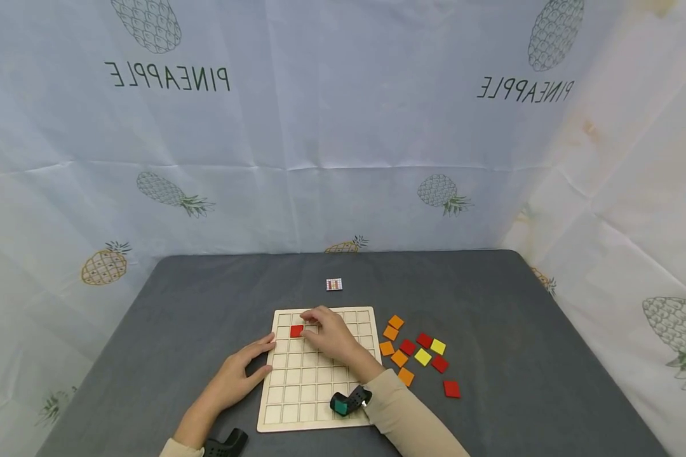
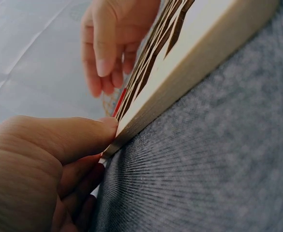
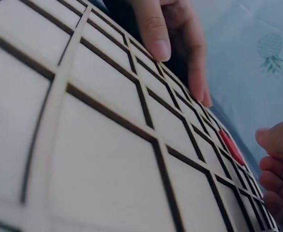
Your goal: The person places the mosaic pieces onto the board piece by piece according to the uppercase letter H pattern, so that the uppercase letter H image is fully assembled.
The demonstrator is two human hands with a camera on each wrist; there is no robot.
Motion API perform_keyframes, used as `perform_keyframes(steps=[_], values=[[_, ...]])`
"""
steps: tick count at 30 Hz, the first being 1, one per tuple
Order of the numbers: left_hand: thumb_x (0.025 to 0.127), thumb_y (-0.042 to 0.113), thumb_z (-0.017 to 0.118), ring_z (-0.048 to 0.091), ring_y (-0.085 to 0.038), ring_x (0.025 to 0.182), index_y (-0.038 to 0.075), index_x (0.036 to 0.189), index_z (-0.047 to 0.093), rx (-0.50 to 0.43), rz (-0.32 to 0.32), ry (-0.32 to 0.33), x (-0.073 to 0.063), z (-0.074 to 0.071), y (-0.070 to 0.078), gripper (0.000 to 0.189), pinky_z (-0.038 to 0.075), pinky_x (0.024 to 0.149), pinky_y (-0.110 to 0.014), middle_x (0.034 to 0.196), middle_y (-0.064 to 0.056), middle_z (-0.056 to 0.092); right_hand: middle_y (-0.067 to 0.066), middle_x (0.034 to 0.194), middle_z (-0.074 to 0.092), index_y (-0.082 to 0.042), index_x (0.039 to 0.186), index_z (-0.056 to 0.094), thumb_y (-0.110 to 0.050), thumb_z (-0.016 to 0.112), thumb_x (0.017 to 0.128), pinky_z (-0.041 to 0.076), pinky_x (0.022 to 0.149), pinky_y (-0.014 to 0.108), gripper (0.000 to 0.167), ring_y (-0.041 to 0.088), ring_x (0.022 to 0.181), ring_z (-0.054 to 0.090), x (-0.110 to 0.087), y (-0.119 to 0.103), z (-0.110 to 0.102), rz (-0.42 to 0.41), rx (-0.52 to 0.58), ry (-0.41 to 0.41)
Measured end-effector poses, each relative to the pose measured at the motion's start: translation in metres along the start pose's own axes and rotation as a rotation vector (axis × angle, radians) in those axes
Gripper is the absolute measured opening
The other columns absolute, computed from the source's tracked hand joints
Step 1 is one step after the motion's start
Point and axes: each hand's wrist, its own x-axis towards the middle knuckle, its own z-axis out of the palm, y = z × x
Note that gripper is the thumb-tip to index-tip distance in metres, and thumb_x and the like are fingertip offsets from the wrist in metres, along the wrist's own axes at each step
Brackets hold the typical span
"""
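Note:
A pale wooden grid board (image 1: 281,412) lies flat on the table, with one red square tile (image 1: 296,331) in a cell near its far left corner. My right hand (image 1: 330,335) hovers over the board's far part, thumb close to that tile. In the left wrist view, the right hand's fingers (image 2: 102,53) hang loosely with nothing between them. My left hand (image 1: 237,376) rests at the board's left edge, its thumb and fingertips touching the rim. The red tile (image 3: 231,147) also shows in the right wrist view, set among bare cells.
Right of the board lie loose orange tiles (image 1: 399,358), red tiles (image 1: 451,389) and yellow tiles (image 1: 423,357). A small patterned card (image 1: 334,284) sits beyond the board on the grey table (image 1: 217,292). A pineapple-print curtain (image 1: 320,127) hangs behind.

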Motion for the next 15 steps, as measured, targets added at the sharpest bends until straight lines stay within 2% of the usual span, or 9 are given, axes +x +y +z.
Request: perform_keyframes(steps=[5, 10, 15], values=[[0.088, 0.026, 0.067, 0.048, -0.029, 0.129, 0.009, 0.129, 0.06, -0.008, -0.003, 0.001, -0.001, 0.0, 0.0, 0.044, 0.044, 0.098, -0.051, 0.142, -0.005, 0.05, 0.004, 0.113, 0.062, -0.007, 0.121, 0.063, -0.019, 0.065, 0.09, 0.051, 0.089, 0.028, 0.033, 0.018, 0.105, 0.061, -0.006, -0.002, -0.014, 0.004, 0.041, 0.0], [0.088, 0.027, 0.067, 0.048, -0.029, 0.129, 0.008, 0.13, 0.059, -0.004, 0.002, 0.005, 0.0, 0.001, 0.0, 0.046, 0.043, 0.099, -0.051, 0.142, -0.005, 0.05, 0.006, 0.118, 0.061, -0.006, 0.125, 0.06, -0.019, 0.063, 0.091, 0.05, 0.093, 0.034, 0.036, 0.021, 0.109, 0.059, -0.017, -0.001, -0.038, -0.005, 0.052, -0.011], [0.088, 0.028, 0.067, 0.047, -0.029, 0.13, 0.009, 0.131, 0.058, -0.007, 0.0, 0.004, 0.0, 0.0, -0.001, 0.048, 0.043, 0.099, -0.051, 0.143, -0.004, 0.049, 0.008, 0.119, 0.061, -0.002, 0.124, 0.059, -0.015, 0.064, 0.09, 0.051, 0.092, 0.039, 0.036, 0.023, 0.108, 0.059, -0.034, 0.008, -0.062, -0.045, 0.04, 0.032]])
